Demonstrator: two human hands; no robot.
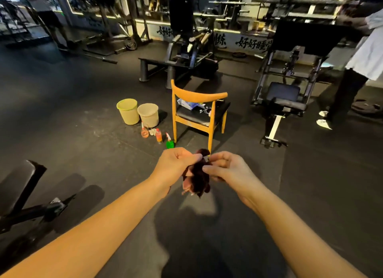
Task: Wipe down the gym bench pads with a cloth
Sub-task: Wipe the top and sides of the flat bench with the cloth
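While we stand over the dark floor, our left hand (pixel 176 163) and right hand (pixel 228 170) both pinch the upper end of the maroon cloth (pixel 196 178), fingers curled on it. We hold it in the air, well apart from the bench pad (pixel 18 184) at our lower left. We judge this the readying step: the cloth is bunched and touches no pad. Next we should spread it and turn left. Its long axis runs vertically, loose end hanging floorward.
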